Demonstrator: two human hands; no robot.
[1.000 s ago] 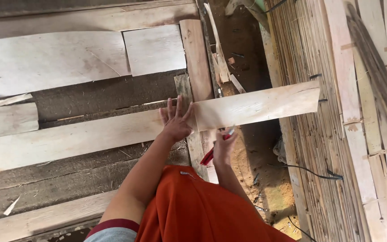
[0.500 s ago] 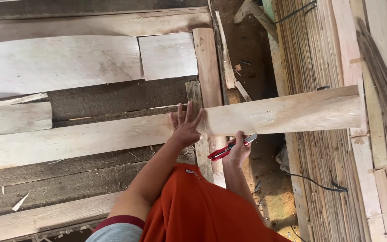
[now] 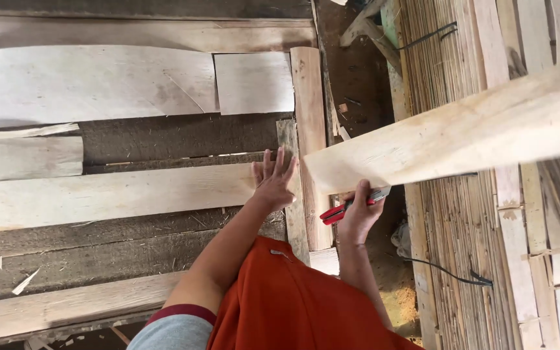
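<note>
At the near edge, an orange garment (image 3: 293, 304) is seen, with both forearms reaching out over the counter (image 3: 183, 136). The right hand (image 3: 358, 214) is wrapped shut around a red-handled cutter (image 3: 348, 206), and the same grip is pressed up against the underside of the near edge of a pale veneer strip (image 3: 461, 133). That strip has been parted from the long strip on the counter within the last second: earlier one unbroken band ran across the view, and now the right piece is lifted clear and tilted up toward the far right, over a stack of thin sheets (image 3: 461, 259). The cut is judged to be finished, with the freed piece in hand and off the surface.

The left hand (image 3: 273, 181) is laid flat, fingers spread and apart, on the end of the remaining strip (image 3: 118, 198), which has been kept pinned to the counter. Just right of it, an upright batten (image 3: 310, 142) runs near to far. Farther off, a wide curved sheet (image 3: 92, 84) and a small square sheet (image 3: 254, 83) lie flat, untouched.
</note>
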